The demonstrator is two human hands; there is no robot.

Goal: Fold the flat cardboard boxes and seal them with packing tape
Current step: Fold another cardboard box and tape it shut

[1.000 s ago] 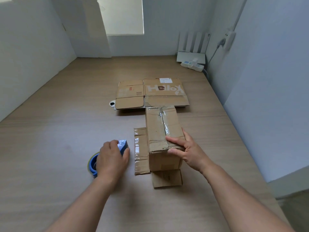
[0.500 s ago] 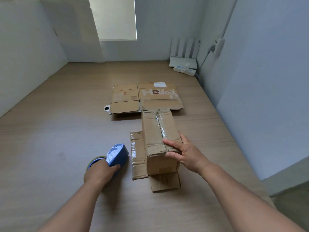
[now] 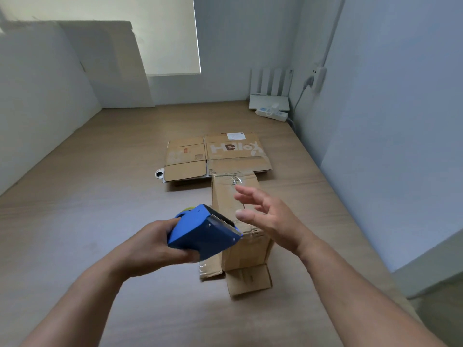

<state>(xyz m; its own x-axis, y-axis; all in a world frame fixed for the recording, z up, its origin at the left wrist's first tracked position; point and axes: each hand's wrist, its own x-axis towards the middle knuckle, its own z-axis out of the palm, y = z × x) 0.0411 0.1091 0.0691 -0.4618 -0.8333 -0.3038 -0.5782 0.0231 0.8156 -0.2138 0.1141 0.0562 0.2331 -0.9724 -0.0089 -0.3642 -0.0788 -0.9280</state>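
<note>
While left hand [image 3: 150,246] grips dispenser [image 3: 200,231], box [image 3: 248,254] flaps splay open

The tape dispenser [image 3: 203,231] hides most of its roll [image 3: 187,209], fingers of the left hand [image 3: 150,246] and part of the box [image 3: 248,251].

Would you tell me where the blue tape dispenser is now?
Head view, centre: the left hand holds the dispenser aloft at the folded box's left edge.
</note>
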